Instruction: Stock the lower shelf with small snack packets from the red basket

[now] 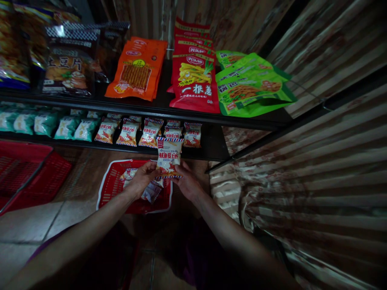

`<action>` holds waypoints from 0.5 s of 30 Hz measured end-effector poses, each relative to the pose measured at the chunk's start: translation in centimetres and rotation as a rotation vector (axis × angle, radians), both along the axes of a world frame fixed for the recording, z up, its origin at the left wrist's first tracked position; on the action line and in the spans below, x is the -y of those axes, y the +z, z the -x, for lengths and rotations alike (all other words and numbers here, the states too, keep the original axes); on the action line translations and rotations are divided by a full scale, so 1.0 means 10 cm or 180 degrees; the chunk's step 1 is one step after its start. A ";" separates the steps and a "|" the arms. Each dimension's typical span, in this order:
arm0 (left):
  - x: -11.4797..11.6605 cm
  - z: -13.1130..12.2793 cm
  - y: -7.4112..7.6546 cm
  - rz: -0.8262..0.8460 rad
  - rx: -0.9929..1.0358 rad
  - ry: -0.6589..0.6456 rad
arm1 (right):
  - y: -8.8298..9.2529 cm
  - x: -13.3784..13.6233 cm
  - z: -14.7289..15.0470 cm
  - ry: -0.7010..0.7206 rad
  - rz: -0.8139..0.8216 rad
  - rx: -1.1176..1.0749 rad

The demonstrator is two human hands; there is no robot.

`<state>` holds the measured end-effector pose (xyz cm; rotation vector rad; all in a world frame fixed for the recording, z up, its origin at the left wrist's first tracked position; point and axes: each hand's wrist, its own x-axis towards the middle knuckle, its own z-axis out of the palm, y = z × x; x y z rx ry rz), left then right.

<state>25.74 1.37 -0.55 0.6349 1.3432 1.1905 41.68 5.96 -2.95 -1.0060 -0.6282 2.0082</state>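
Between my two hands a small white snack bag point(169, 157) with red lettering and striped ends is held upright, its front facing me. My left hand point(143, 177) pinches its lower left edge. The lower right corner is gripped by my right hand point(186, 180). Below them a red basket point(104, 189) with a white rim stands on the floor, holding several similar bags point(152, 191), partly hidden by my left hand. Just behind the held bag, matching snack bags point(127, 132) stand in a row on the lower shelf point(208, 151).
Teal snack bags point(45, 122) fill the lower shelf's left part. Above, the upper shelf point(99, 102) carries brown bags point(68, 60), orange packets point(137, 68), red packets point(195, 74) and green packets point(254, 86). Another red basket point(57, 173) is at left. A striped curtain point(302, 173) hangs at right.
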 end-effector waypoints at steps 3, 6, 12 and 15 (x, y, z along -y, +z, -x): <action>-0.02 -0.08 -0.05 -0.0077 0.0122 -0.0132 | -0.01 0.00 -0.08 -0.0088 0.0015 0.0162; -0.03 -0.17 -0.09 0.0028 0.0114 -0.0219 | -0.03 0.01 -0.15 -0.0067 0.0023 0.0249; -0.06 -0.34 -0.10 0.0058 -0.0075 -0.0233 | -0.01 0.02 -0.27 -0.0129 -0.0119 0.0432; -0.09 -0.42 -0.09 0.0033 -0.0172 -0.0190 | -0.03 -0.01 -0.33 -0.0240 -0.0254 0.0579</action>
